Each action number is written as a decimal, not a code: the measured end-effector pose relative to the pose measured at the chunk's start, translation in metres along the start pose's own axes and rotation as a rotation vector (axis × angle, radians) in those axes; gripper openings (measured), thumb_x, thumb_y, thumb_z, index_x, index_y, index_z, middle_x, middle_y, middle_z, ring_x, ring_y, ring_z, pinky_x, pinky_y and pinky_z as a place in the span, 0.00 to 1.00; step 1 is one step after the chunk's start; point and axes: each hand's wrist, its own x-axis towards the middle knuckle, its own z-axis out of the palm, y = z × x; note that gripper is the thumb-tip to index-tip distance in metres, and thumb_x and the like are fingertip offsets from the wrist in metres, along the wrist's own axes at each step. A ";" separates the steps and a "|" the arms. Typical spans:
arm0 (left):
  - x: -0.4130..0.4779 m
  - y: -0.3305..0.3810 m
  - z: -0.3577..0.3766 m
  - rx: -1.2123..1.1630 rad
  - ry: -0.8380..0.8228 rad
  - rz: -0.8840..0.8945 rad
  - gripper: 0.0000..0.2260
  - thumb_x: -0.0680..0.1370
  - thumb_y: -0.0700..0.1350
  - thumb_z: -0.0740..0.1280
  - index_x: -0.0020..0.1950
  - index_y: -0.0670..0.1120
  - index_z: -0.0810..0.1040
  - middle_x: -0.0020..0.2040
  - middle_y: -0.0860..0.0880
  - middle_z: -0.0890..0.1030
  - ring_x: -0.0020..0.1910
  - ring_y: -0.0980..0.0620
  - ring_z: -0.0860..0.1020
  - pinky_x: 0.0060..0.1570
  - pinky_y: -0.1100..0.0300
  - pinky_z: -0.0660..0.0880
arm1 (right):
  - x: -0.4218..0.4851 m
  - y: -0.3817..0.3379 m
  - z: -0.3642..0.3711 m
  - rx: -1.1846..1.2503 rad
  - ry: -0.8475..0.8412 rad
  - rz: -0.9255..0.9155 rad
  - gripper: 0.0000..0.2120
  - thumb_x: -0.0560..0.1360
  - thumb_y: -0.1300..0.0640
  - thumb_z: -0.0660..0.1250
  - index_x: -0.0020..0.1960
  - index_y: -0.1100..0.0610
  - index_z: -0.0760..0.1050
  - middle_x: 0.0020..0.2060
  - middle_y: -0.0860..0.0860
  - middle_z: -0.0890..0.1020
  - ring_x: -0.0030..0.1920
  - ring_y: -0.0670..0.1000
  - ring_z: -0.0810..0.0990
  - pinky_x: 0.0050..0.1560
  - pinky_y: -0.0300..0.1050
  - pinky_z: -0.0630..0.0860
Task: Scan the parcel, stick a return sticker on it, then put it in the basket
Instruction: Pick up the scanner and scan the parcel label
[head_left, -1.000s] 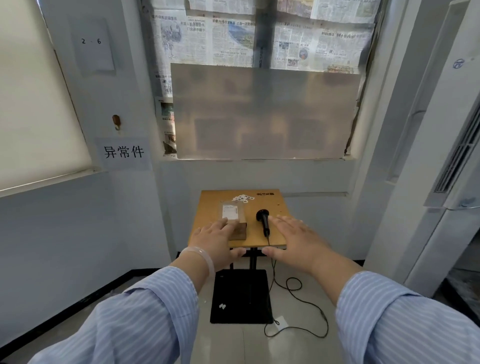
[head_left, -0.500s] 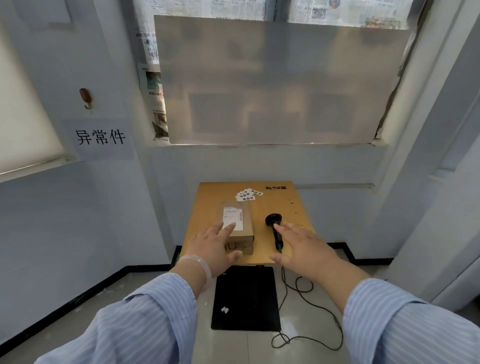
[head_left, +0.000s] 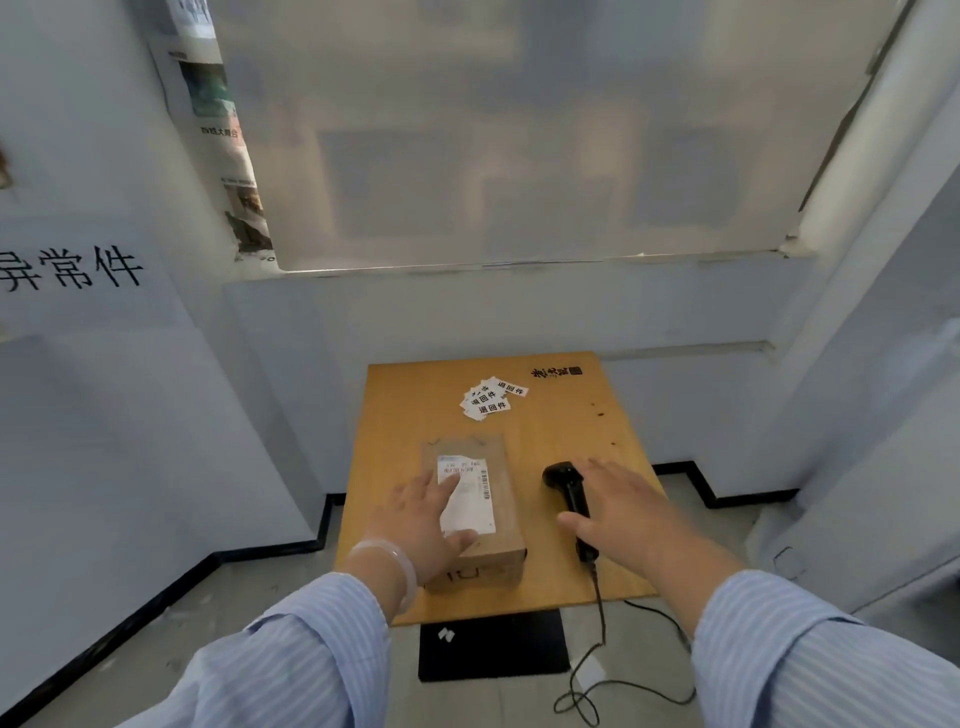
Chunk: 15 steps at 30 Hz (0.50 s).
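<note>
parcel (head_left: 480, 512) lay near-left on desk (head_left: 561, 441) | left hand (head_left: 422, 519) spread flat on its label, gripping nothing | right hand (head_left: 621, 512) open over scanner (head_left: 571, 493), not closed | return stickers (head_left: 491, 399) far side of desk

On the counter (head_left: 405, 415) there is 1 brown parcel (head_left: 488, 540), and it carries 1 white shipping label (head_left: 470, 499) on its top face. There is 1 black scanner (head_left: 569, 488) with 1 black cable (head_left: 597, 670). Near the far edge lies 1 small pile of white return stickers (head_left: 491, 399); about 4 or 5 can be seen, but they overlap, so the exact number cannot be told. There are 2 hands: 1 left hand (head_left: 423, 519) and 1 right hand (head_left: 621, 506). There are 2 striped blue sleeves and 1 pale bracelet (head_left: 395, 564). Under the counter, 1 black base plate (head_left: 493, 644) lies on the floor.
</note>
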 end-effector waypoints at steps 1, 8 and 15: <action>0.009 -0.004 0.008 0.002 -0.023 -0.022 0.36 0.75 0.66 0.57 0.78 0.57 0.47 0.80 0.49 0.51 0.77 0.44 0.53 0.74 0.48 0.56 | 0.009 0.006 0.005 0.013 -0.025 0.023 0.38 0.75 0.36 0.60 0.78 0.47 0.48 0.78 0.48 0.55 0.77 0.51 0.54 0.76 0.52 0.54; 0.057 -0.009 0.037 -0.143 -0.142 -0.229 0.38 0.74 0.68 0.58 0.77 0.61 0.42 0.80 0.47 0.42 0.76 0.40 0.53 0.73 0.47 0.56 | 0.074 0.043 0.033 0.104 -0.172 0.097 0.40 0.75 0.37 0.61 0.78 0.47 0.45 0.79 0.50 0.53 0.78 0.53 0.52 0.76 0.52 0.55; 0.094 0.014 0.046 -0.235 -0.149 -0.301 0.43 0.70 0.67 0.66 0.77 0.63 0.44 0.79 0.47 0.40 0.76 0.41 0.53 0.73 0.50 0.56 | 0.124 0.062 0.046 0.284 -0.235 0.189 0.43 0.74 0.41 0.66 0.78 0.46 0.43 0.77 0.52 0.59 0.76 0.55 0.58 0.73 0.54 0.61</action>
